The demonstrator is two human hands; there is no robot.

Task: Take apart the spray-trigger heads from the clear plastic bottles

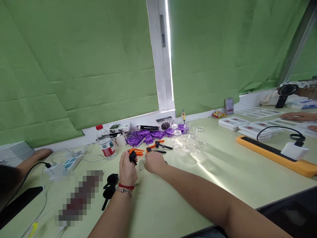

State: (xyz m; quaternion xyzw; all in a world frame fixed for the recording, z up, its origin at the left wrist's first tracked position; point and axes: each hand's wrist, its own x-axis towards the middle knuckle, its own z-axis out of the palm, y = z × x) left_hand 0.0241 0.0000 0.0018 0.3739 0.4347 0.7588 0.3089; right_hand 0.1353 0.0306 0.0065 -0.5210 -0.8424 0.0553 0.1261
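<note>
My left hand (127, 170), with a red cord and a metal bangle at the wrist, is closed round a small black and orange clamp (133, 154). My right hand (153, 162) is closed beside it; a thin metal pin (140, 164) shows between the two hands, but I cannot tell which hand holds it. More orange and black clamps (156, 146) lie just beyond the hands. Behind them sit purple plastic parts (148, 135) and several clear glass jars (190, 142). Black clamps (109, 185) lie left of my left wrist.
A water bottle (105, 142) stands at the left, with white cables and a charger (71, 158) beside it. An orange power strip (274, 152) with a white plug lies at the right, stacked cards (247, 127) behind it. Other people's hands rest at the far left (39, 154) and far right (298, 116).
</note>
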